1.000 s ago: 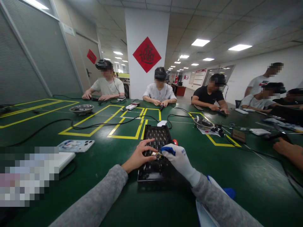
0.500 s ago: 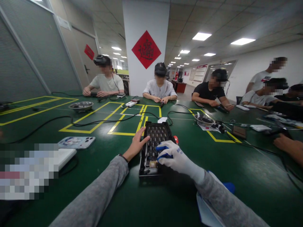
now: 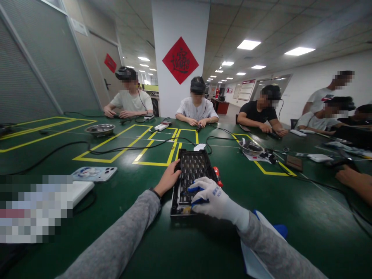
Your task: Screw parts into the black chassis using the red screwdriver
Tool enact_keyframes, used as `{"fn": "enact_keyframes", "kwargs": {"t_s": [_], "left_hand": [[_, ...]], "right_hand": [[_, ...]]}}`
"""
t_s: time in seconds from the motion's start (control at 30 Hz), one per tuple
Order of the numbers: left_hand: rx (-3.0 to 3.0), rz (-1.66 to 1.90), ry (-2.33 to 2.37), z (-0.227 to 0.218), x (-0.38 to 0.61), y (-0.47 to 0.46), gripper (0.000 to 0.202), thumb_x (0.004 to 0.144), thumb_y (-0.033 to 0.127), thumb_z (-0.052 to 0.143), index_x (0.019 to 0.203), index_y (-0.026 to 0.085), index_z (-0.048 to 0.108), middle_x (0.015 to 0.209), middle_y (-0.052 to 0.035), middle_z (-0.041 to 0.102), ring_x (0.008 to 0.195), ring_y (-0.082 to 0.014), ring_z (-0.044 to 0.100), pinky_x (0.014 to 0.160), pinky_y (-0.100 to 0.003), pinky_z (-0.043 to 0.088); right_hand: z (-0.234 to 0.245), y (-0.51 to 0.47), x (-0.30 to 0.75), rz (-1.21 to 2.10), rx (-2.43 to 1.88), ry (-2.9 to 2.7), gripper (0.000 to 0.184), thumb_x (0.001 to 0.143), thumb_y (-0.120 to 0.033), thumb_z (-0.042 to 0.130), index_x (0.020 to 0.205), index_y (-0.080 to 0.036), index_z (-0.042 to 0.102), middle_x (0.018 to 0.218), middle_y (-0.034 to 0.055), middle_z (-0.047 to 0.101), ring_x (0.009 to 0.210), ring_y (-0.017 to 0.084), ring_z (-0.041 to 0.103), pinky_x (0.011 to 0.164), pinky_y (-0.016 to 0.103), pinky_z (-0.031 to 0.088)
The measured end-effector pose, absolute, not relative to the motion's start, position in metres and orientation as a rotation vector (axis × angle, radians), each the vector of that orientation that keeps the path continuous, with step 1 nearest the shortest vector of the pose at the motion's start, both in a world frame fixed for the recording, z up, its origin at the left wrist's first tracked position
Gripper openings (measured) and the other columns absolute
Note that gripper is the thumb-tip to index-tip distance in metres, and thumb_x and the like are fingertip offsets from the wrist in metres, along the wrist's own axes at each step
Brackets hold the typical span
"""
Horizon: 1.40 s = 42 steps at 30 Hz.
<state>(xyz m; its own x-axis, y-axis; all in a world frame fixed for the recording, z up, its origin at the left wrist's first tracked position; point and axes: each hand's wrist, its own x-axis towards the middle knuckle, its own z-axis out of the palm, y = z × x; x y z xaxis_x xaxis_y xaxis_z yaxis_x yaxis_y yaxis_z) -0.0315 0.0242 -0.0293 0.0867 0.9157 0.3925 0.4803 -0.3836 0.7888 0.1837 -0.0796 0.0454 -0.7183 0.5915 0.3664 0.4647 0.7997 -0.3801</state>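
A black tray (image 3: 193,167) with rows of small parts lies on the green table straight ahead of me. My bare left hand (image 3: 169,179) rests against the tray's left edge, fingers curled on its rim. My right hand (image 3: 209,197), in a white glove with blue fingertips, hovers over the tray's near end, its fingertips pinched close above a small gold-coloured part (image 3: 186,209). Whether the glove grips anything is hidden. A red-handled tool (image 3: 217,175) lies along the tray's right side.
A phone (image 3: 94,173) and a white device lie to the left. Black cables, yellow tape lines and metal bowls (image 3: 99,129) cross the table. Several people sit at the far side. Another person's hand (image 3: 353,181) rests at the right. White and blue sheets (image 3: 263,248) lie under my right arm.
My left hand moved from over the tray's middle to its left edge. The gloved right hand dropped toward the near end, and the gold-coloured part now lies in the tray there.
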Motion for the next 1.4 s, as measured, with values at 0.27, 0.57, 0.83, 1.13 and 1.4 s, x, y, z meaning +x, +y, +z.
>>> {"fn": "enact_keyframes", "kwargs": {"t_s": [0.27, 0.57, 0.83, 1.13, 1.4], "left_hand": [[1.919, 1.237, 1.448, -0.0285, -0.0304, 0.0220, 0.047, 0.078, 0.021, 0.046, 0.125, 0.017, 0.048, 0.129, -0.0094, 0.049, 0.121, -0.0221, 0.043, 0.106, -0.040, 0.029], [1.927, 1.251, 1.449, -0.0304, -0.0306, 0.0239, 0.043, 0.078, 0.022, 0.046, 0.121, 0.017, 0.051, 0.123, -0.0088, 0.053, 0.116, -0.0208, 0.046, 0.104, -0.039, 0.031], [1.969, 1.234, 1.471, -0.0305, -0.0306, 0.0241, 0.042, 0.080, 0.022, 0.045, 0.121, 0.016, 0.051, 0.124, -0.0097, 0.052, 0.116, -0.0208, 0.046, 0.104, -0.038, 0.032], [1.978, 1.212, 1.478, -0.0283, -0.0307, 0.0229, 0.043, 0.081, 0.023, 0.044, 0.122, 0.013, 0.050, 0.124, -0.0111, 0.052, 0.116, -0.0216, 0.046, 0.103, -0.038, 0.032], [1.979, 1.221, 1.474, -0.0294, -0.0309, 0.0234, 0.041, 0.080, 0.023, 0.044, 0.120, 0.014, 0.051, 0.122, -0.0102, 0.053, 0.115, -0.0211, 0.047, 0.103, -0.038, 0.033]], "right_hand": [[0.0407, -0.0757, 0.1855, 0.467, -0.784, -2.394, 0.014, 0.071, -0.036, 0.067, 0.080, -0.026, 0.071, 0.107, 0.0016, 0.062, 0.106, 0.020, 0.047, 0.093, 0.038, 0.037], [0.0367, -0.0743, 0.1851, 0.466, -0.780, -2.507, 0.021, 0.068, -0.040, 0.068, 0.085, -0.029, 0.071, 0.107, 0.0008, 0.063, 0.107, 0.020, 0.047, 0.093, 0.038, 0.038], [0.0407, -0.0785, 0.1831, 0.236, -0.760, -2.561, 0.014, 0.071, -0.036, 0.066, 0.079, -0.026, 0.069, 0.107, 0.0002, 0.063, 0.110, 0.022, 0.046, 0.093, 0.040, 0.036], [0.0372, -0.0787, 0.1819, 0.293, -0.766, -2.582, 0.013, 0.075, -0.036, 0.062, 0.079, -0.025, 0.068, 0.107, -0.0009, 0.063, 0.113, 0.021, 0.044, 0.095, 0.040, 0.036], [0.0363, -0.0795, 0.1817, 0.351, -0.792, -2.544, 0.012, 0.075, -0.034, 0.063, 0.078, -0.024, 0.069, 0.106, -0.0006, 0.064, 0.113, 0.021, 0.044, 0.096, 0.040, 0.035]]}}
